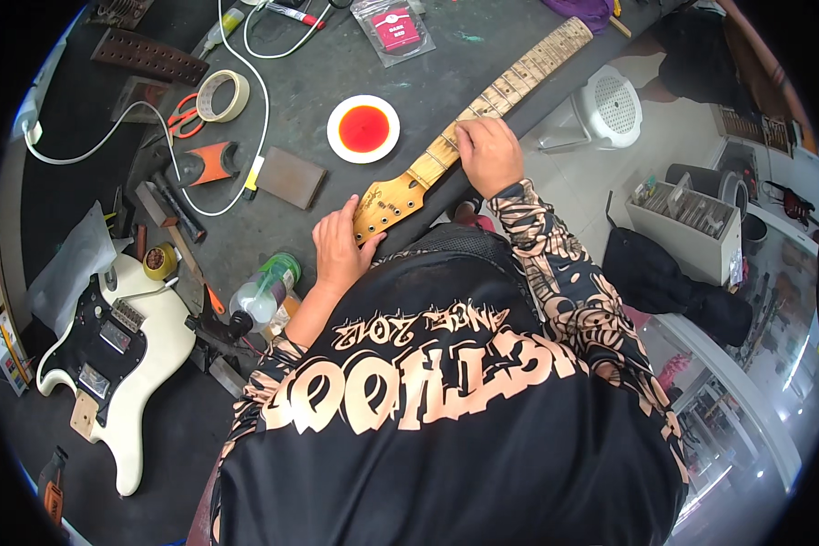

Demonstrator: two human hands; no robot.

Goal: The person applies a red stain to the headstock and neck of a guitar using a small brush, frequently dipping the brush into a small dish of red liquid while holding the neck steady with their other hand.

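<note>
A: Starting at the left, what lies on the bench [355, 100]?

B: A white guitar body [118, 364] with a black pickguard lies at the near left. Farther off are a roll of masking tape [222, 96] and red-handled scissors [184, 116]. A clear bottle with a green cap [266, 289] lies just left of the person's left forearm.

A: And the left hand [338, 250]?

B: It is pressed, fingers curled loosely, against the headstock end of the maple guitar neck [482, 105], steadying it rather than gripping round it.

A: How does the neck run?

B: Its long axis slants from the headstock, near and left, up to the heel, far and right, along the bench's right edge. A white dish of red liquid [363, 128] sits just left of it.

A: The right hand [490, 155]?

B: It lies palm down on the fretboard just beyond the headstock, fingers bent over the frets. Whether it holds anything beneath cannot be told. Both hands touch the neck; the right is farther along it.
</note>
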